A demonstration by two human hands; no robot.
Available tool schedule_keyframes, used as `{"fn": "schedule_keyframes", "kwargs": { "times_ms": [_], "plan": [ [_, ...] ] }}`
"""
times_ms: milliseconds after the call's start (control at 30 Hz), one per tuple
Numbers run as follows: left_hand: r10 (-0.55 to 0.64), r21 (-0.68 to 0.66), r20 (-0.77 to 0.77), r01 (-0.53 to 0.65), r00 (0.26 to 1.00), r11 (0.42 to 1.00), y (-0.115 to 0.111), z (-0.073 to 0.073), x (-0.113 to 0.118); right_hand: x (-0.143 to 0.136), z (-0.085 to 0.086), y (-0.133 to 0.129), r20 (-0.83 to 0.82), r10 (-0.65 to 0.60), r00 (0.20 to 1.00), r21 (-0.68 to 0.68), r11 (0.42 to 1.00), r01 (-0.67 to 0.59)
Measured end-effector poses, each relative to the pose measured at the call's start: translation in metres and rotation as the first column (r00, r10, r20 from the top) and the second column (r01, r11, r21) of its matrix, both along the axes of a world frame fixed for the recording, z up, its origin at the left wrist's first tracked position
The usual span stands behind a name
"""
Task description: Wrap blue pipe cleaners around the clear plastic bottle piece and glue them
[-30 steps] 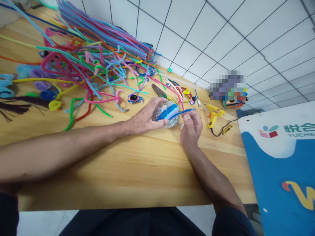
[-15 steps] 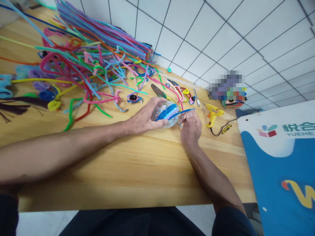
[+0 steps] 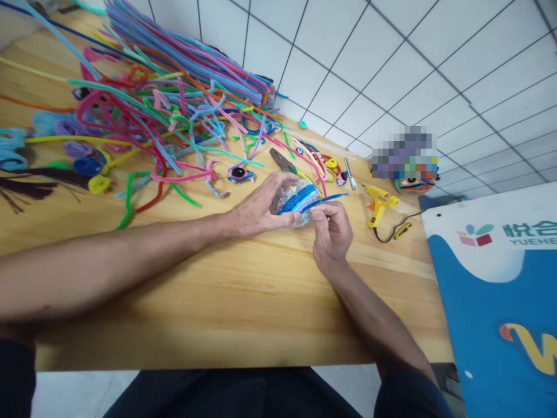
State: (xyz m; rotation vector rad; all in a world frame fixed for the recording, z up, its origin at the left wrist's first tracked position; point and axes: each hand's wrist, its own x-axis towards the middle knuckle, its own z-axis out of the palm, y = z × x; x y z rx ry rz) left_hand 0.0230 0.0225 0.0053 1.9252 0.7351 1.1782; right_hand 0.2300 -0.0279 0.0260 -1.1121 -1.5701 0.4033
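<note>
My left hand (image 3: 259, 209) is wrapped round a clear, rounded plastic-looking object (image 3: 300, 186), with its thumb across the near side. Blue and pale lilac strips run over that object's surface. A dark blue pipe cleaner (image 3: 333, 198) lies along it, its loose end sticking out to the right. Thumb and forefinger of my right hand (image 3: 333, 232) are pinched at the object's right edge, on the pipe cleaner; the exact contact is partly hidden by the fingers. Just behind my left hand lie pliers (image 3: 282, 161) with dark jaws.
Loose pipe cleaners (image 3: 161, 151) cover the table's left, with a thick bundle (image 3: 191, 55) by the tiled wall. To the right are a yellow glue gun (image 3: 380, 203), its cord, a small yellow cutter (image 3: 402, 231), a silver pen-like tool (image 3: 350, 174) and a colourful decorated ball (image 3: 415, 181).
My right hand has shifted slightly left and down, its thumb and forefinger now closer against the rounded object. My left hand keeps its hold. The whole view has moved a little.
</note>
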Motion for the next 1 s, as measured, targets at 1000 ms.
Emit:
{"fn": "schedule_keyframes", "kwargs": {
  "times_ms": [1000],
  "plan": [
    [0.005, 0.016, -0.002, -0.005, 1.0, 1.0, -0.001, 0.001, 0.001, -0.007, 0.01, -0.002, -0.043, -0.021, 0.999, -0.11, 0.994, 0.017]
  ]
}}
